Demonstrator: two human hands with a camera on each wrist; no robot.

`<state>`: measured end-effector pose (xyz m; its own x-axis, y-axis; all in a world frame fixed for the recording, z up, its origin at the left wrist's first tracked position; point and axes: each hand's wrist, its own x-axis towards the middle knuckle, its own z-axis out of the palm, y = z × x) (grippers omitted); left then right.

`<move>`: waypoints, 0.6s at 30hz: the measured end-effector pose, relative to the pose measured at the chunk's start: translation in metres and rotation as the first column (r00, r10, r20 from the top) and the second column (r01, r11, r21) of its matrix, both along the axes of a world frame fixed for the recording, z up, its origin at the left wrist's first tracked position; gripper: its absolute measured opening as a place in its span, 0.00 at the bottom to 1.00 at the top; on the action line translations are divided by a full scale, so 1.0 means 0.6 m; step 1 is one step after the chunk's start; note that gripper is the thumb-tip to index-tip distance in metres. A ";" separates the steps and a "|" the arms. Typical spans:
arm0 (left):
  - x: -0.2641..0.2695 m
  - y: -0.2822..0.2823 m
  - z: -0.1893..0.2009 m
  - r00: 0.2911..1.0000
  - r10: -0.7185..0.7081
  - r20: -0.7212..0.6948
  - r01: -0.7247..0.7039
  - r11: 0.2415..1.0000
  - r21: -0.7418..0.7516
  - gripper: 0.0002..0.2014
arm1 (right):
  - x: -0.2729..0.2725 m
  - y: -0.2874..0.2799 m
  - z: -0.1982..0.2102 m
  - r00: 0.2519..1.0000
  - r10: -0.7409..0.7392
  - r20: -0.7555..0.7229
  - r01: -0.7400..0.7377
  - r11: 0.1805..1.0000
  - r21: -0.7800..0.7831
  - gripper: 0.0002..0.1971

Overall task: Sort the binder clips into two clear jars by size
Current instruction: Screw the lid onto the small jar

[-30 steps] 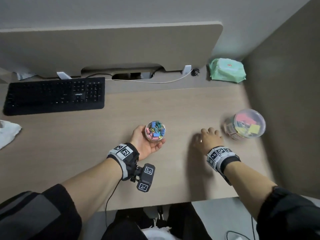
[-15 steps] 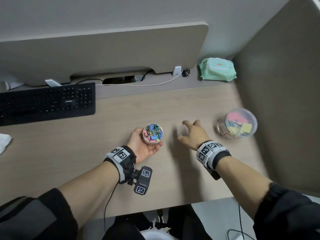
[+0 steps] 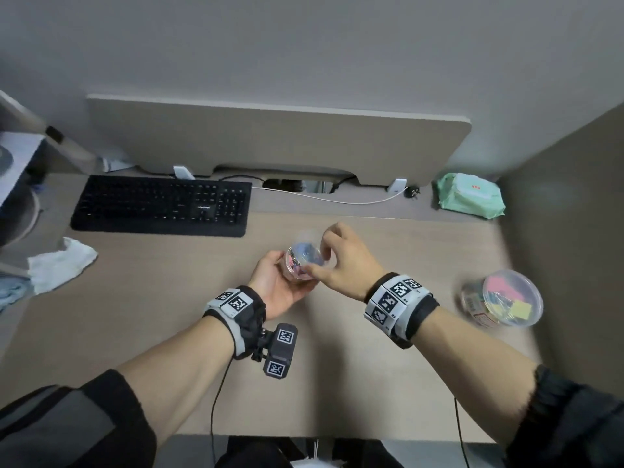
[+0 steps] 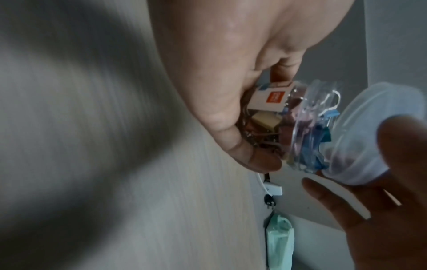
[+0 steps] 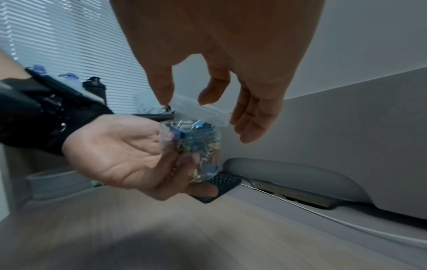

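Observation:
My left hand (image 3: pixel 278 280) grips a small clear jar (image 3: pixel 301 263) packed with small coloured binder clips, tilted a little above the desk. My right hand (image 3: pixel 344 261) pinches a clear round lid (image 3: pixel 306 238) between thumb and fingers right at the jar's mouth. In the right wrist view the lid (image 5: pixel 199 109) sits slanted over the jar (image 5: pixel 196 146), which rests in my left palm (image 5: pixel 115 149). The left wrist view shows the jar (image 4: pixel 300 131) with the lid (image 4: pixel 369 137) close to its rim. A larger clear jar (image 3: pixel 503 302) of big clips stands at the right, lidded.
A black keyboard (image 3: pixel 162 204) lies at the back left, with a white cloth (image 3: pixel 60 265) in front of it. A green wipes pack (image 3: pixel 469 195) and a white cable (image 3: pixel 337 199) sit at the back. A partition wall (image 3: pixel 567 248) borders the desk on the right.
My right hand left the desk near the large jar and came left with the clear lid to the mouth of the small jar. My left hand kept holding that jar.

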<state>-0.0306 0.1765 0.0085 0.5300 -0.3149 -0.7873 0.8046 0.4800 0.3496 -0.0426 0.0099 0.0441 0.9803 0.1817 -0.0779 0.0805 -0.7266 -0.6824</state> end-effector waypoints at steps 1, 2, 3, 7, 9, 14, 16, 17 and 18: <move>0.002 0.008 0.005 1.000 0.002 0.007 -0.002 1.000 -0.011 0.25 | 0.002 0.011 0.001 0.999 0.040 0.008 -0.040 0.999 -0.006 0.20; 0.004 0.020 0.010 1.000 0.007 0.012 -0.007 1.000 -0.018 0.26 | 0.005 0.025 0.003 0.997 0.081 0.019 -0.081 0.997 -0.020 0.20; 0.005 0.031 0.014 1.000 0.010 0.016 -0.010 1.000 -0.023 0.26 | 0.010 0.038 0.005 0.993 0.117 0.023 -0.116 0.993 -0.035 0.21; 0.009 0.071 0.023 0.999 0.027 0.018 -0.027 0.999 -0.040 0.26 | 0.026 0.074 0.015 0.974 0.227 0.014 -0.226 0.972 -0.067 0.24; 0.010 0.093 0.023 0.999 0.044 0.022 -0.042 0.997 -0.067 0.26 | 0.034 0.088 0.022 0.964 0.264 -0.006 -0.264 0.963 -0.053 0.28; 0.011 0.127 0.026 1.000 -0.007 0.030 0.009 0.998 -0.055 0.26 | 0.050 0.112 0.031 0.929 0.363 -0.067 -0.369 0.923 -0.111 0.36; 0.013 0.135 0.028 0.999 -0.046 0.021 0.047 0.999 -0.014 0.27 | 0.054 0.120 0.033 0.911 0.408 -0.053 -0.411 0.900 -0.146 0.36; 0.015 0.137 0.028 0.997 -0.074 0.014 0.074 0.997 0.007 0.28 | 0.056 0.122 0.034 0.903 0.428 -0.043 -0.429 0.889 -0.159 0.36; 0.016 0.141 0.029 0.994 -0.105 0.009 0.105 0.994 0.031 0.28 | 0.058 0.125 0.035 0.893 0.449 -0.035 -0.448 0.877 -0.171 0.35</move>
<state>-0.0209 0.2610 0.0260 0.5038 -0.3452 -0.7919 0.8460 0.3823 0.3716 -0.0078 0.0851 0.0649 0.7972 0.5869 -0.1418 0.4293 -0.7161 -0.5503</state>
